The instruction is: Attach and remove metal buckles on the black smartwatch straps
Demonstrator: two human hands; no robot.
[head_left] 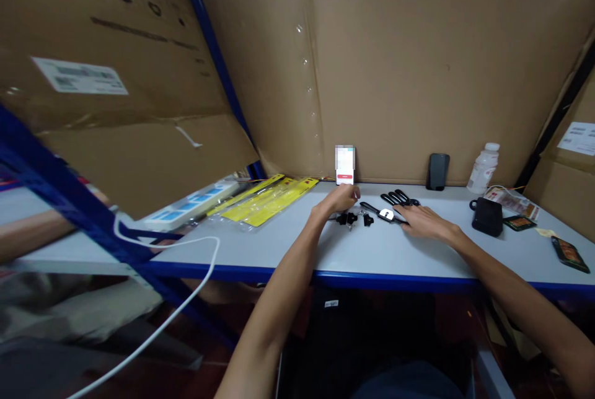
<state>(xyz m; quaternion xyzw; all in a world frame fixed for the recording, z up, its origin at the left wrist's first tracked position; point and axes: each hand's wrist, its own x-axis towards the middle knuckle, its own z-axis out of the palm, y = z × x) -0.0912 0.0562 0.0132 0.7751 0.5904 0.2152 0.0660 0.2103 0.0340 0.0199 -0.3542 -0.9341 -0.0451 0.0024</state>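
My left hand (343,197) is over the table just in front of an upright phone (344,166) with a lit screen. Its fingers are curled together, and what they hold, if anything, is hidden. Small black parts (348,219) with bits of metal lie below that hand. Flat on the table, my right hand (424,221) has its fingers stretched toward a black-handled tool with a silver, rounded head (386,215). Whether the fingertips touch this tool I cannot tell. Several black looped handles (398,197) lie just beyond the right hand.
On the left are yellow-backed plastic packs (264,207) and a power strip (193,206) with a hanging white cable (214,250). To the right stand a dark phone (437,171), a bottle (483,168) and a black case (486,217). Cardboard (409,77) walls the back. A co-worker's arm (37,232) shows far left.
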